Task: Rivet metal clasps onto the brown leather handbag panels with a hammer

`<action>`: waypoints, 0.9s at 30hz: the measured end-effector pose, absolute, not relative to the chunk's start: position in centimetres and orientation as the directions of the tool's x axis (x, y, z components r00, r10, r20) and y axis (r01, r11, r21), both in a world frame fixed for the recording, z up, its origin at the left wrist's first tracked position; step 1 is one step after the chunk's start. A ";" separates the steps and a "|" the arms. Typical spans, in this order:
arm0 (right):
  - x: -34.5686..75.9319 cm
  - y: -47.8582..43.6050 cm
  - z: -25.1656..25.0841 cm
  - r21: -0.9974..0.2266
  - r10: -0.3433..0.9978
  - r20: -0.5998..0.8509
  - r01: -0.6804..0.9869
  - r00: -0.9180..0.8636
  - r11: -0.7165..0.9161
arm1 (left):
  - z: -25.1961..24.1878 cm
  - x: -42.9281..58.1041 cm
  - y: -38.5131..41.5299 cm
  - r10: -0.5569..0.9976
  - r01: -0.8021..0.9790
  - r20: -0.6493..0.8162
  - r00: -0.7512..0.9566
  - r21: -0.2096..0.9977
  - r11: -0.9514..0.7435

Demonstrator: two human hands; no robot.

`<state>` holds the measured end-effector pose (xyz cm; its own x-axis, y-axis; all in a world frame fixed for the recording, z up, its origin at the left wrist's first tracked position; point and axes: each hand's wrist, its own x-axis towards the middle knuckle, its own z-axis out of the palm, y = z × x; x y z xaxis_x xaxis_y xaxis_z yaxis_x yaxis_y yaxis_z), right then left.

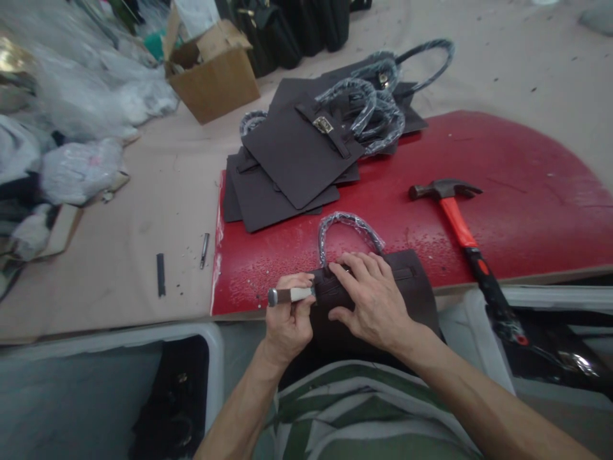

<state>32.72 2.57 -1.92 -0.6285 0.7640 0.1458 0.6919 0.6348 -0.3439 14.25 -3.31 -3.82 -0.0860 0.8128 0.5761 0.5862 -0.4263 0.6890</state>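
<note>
A dark brown leather bag panel lies over the near edge of the red board, bending down toward my lap. Its looped handle, wrapped in clear plastic, stands up at the far side. My left hand is closed around a short hand tool with a white-and-brown handle and a metal end cap. The tool lies nearly level at the panel's left edge; its working tip is hidden. My right hand rests on the panel, palm down with fingers spread, near the handle's base.
A claw hammer lies on the red board, its grip past the edge. Stacked bag panels cover the back left. A punch-like metal piece and dark strip lie left. Bins flank me; a cardboard box stands behind.
</note>
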 end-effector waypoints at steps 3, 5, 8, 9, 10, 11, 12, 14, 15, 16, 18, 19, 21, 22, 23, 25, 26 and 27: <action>32.8 2.5 -1.7 -0.351 0.760 0.156 0.684 -0.631 0.640 | -3.6 14.5 -3.2 0.803 0.624 0.595 -0.044 0.644 -0.443; 32.8 2.4 -1.6 -0.365 0.757 0.160 0.674 -0.634 0.642 | -3.4 14.6 -3.2 0.801 0.648 0.598 -0.028 0.621 -0.441; 33.2 2.5 -1.1 -0.427 0.732 0.184 0.617 -0.656 0.661 | -3.3 14.8 -3.3 0.817 0.659 0.576 -0.026 0.624 -0.419; 33.5 2.7 -0.8 -0.465 0.725 0.218 0.584 -0.654 0.666 | -3.3 14.8 -3.3 0.827 0.658 0.561 -0.026 0.633 -0.409; 34.1 3.0 -0.4 -0.501 0.726 0.264 0.553 -0.635 0.665 | -3.4 14.8 -3.3 0.836 0.654 0.548 -0.029 0.643 -0.399; 34.8 3.4 0.1 -0.527 0.740 0.316 0.539 -0.594 0.657 | -3.6 14.8 -3.3 0.841 0.648 0.540 -0.034 0.653 -0.392; 35.8 3.9 0.6 -0.536 0.765 0.364 0.552 -0.532 0.639 | -3.7 14.8 -3.3 0.843 0.641 0.536 -0.041 0.661 -0.389; 38.3 5.0 1.5 -0.489 0.827 0.411 0.673 -0.383 0.554 | -4.0 14.8 -3.4 0.842 0.631 0.537 -0.053 0.671 -0.389; 39.7 5.6 1.9 -0.430 0.860 0.396 0.762 -0.322 0.484 | -4.1 14.8 -3.4 0.840 0.628 0.540 -0.057 0.673 -0.391; 41.2 6.2 2.2 -0.351 0.894 0.353 0.847 -0.275 0.399 | -4.2 14.8 -3.4 0.838 0.626 0.542 -0.059 0.674 -0.392; 43.8 7.3 2.3 -0.159 0.960 0.189 0.959 -0.205 0.236 | -4.2 14.9 -3.3 0.839 0.622 0.541 -0.056 0.676 -0.395; 44.8 7.7 2.2 -0.079 0.981 0.100 0.981 -0.168 0.176 | -4.2 14.9 -3.3 0.842 0.619 0.537 -0.053 0.679 -0.394; 46.2 8.7 1.9 -0.009 0.994 -0.033 0.995 -0.104 0.104 | -4.1 15.0 -3.2 0.853 0.611 0.520 -0.047 0.690 -0.387; 46.5 9.1 1.7 -0.023 0.994 -0.077 0.997 -0.077 0.076 | -4.0 15.0 -3.2 0.857 0.608 0.514 -0.046 0.695 -0.384; 46.8 9.6 1.6 -0.072 0.993 -0.112 0.997 -0.047 0.039 | -3.9 15.0 -3.2 0.860 0.606 0.509 -0.045 0.698 -0.382; 46.8 10.6 1.7 -0.318 0.972 -0.235 0.944 0.010 -0.087 | -3.7 15.0 -3.1 0.859 0.605 0.510 -0.045 0.698 -0.383; 46.8 11.0 1.9 -0.465 0.950 -0.312 0.871 0.008 -0.160 | -3.6 15.1 -3.1 0.859 0.605 0.511 -0.045 0.698 -0.384; 46.7 11.3 2.3 -0.588 0.925 -0.379 0.777 -0.022 -0.223 | -3.5 15.1 -3.1 0.859 0.604 0.510 -0.043 0.698 -0.384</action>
<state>46.71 11.35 2.27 -0.0220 0.9250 -0.3792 0.7775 -0.2226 -0.5882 15.10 -3.10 -3.46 -0.0429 0.8590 0.5101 0.6038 -0.3845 0.6983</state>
